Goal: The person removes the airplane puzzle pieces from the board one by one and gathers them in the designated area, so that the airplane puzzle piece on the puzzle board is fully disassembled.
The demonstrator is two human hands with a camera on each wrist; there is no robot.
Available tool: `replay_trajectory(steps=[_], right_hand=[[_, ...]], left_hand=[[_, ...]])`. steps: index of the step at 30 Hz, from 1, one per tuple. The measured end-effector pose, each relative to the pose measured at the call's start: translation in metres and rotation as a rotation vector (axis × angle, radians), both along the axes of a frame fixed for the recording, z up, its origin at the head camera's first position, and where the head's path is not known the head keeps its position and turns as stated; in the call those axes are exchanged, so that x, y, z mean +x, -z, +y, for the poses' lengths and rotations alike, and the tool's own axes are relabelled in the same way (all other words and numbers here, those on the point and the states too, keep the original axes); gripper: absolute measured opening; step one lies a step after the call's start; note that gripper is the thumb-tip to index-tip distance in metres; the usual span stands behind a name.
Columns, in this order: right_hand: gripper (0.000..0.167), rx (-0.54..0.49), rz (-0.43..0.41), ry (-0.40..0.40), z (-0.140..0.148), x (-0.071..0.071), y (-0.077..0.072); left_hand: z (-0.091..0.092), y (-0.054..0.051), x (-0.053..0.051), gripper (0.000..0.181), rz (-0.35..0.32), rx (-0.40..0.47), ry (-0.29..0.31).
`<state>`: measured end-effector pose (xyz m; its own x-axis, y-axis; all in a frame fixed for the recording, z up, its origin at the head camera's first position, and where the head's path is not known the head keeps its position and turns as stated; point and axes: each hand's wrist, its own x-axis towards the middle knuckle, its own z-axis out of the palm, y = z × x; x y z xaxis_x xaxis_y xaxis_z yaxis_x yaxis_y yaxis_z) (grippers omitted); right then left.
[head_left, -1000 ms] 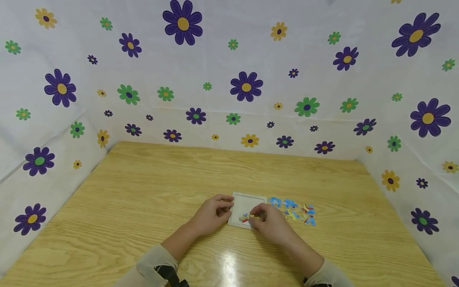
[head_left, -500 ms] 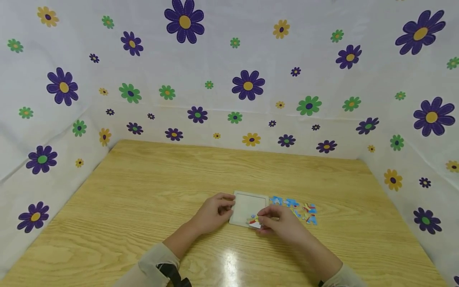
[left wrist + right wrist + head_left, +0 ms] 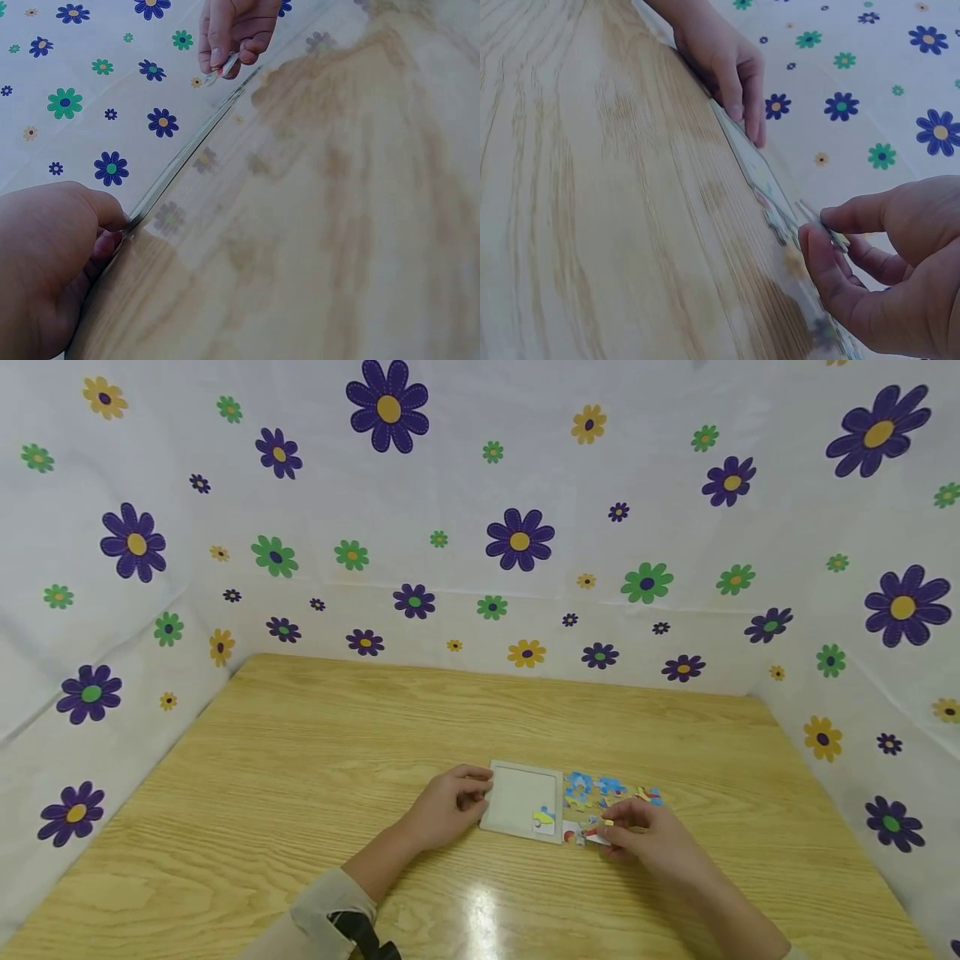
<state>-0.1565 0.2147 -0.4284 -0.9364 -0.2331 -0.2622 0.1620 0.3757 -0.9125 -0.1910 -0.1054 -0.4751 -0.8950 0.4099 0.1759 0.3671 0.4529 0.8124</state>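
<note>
The pale square puzzle tray (image 3: 520, 777) lies flat on the table. My left hand (image 3: 446, 807) grips its left edge, with thumb and fingers at the rim; the left wrist view shows this hand (image 3: 56, 262) close up. One yellow, blue and white puzzle piece (image 3: 543, 819) lies in the tray's lower right corner. To the right of the tray, my right hand (image 3: 651, 839) pinches another puzzle piece (image 3: 595, 835) between thumb and fingers, tilted just above the table. In the right wrist view that piece (image 3: 832, 236) appears edge-on. A white and red piece (image 3: 572, 832) lies beside the tray's lower right corner.
Several loose blue and yellow puzzle pieces (image 3: 579, 783) lie right of the tray, some partly hidden by my right hand. The wooden table (image 3: 337, 735) meets flower-printed cloth walls (image 3: 420, 543) at the back and both sides.
My right hand has moved from over the tray to the right of it, holding a puzzle piece. A yellow and blue piece now shows in the tray's corner. The left hand stays put.
</note>
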Motion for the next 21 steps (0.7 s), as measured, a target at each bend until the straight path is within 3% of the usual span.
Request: replay_trajectory(steps=[11,21], right_hand=[[0.034,0.116,0.042,0.015,0.014,0.007,0.001],[0.025,0.485,0.227,0.018,0.005,0.009,-0.005]], left_hand=[[-0.001,0.000,-0.001,0.029,0.000,-0.009,-0.003],[0.000,0.001,-0.001,0.028,0.000,0.000,0.006]])
